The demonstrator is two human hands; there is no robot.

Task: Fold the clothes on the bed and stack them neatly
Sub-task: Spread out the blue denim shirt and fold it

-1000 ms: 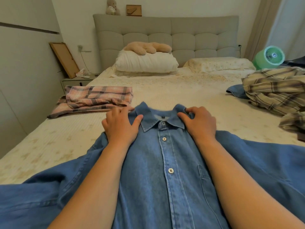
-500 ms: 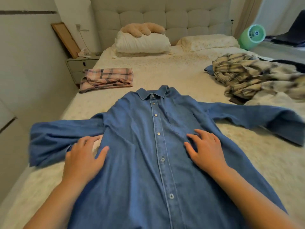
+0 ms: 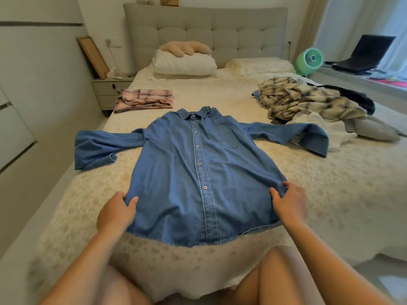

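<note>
The bed (image 3: 330, 194) held a blue shirt (image 3: 198, 164) spread flat in its middle, buttons up. The left hand (image 3: 116, 213) and right hand (image 3: 289, 202) each pinched a bottom side edge. A hard tug could have bunched the sleeves and made wrinkles.

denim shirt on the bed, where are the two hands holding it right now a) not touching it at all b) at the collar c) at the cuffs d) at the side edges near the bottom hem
d: the left hand and right hand each pinch a side edge of the denim shirt close to its bottom hem, far from the collar.
</note>
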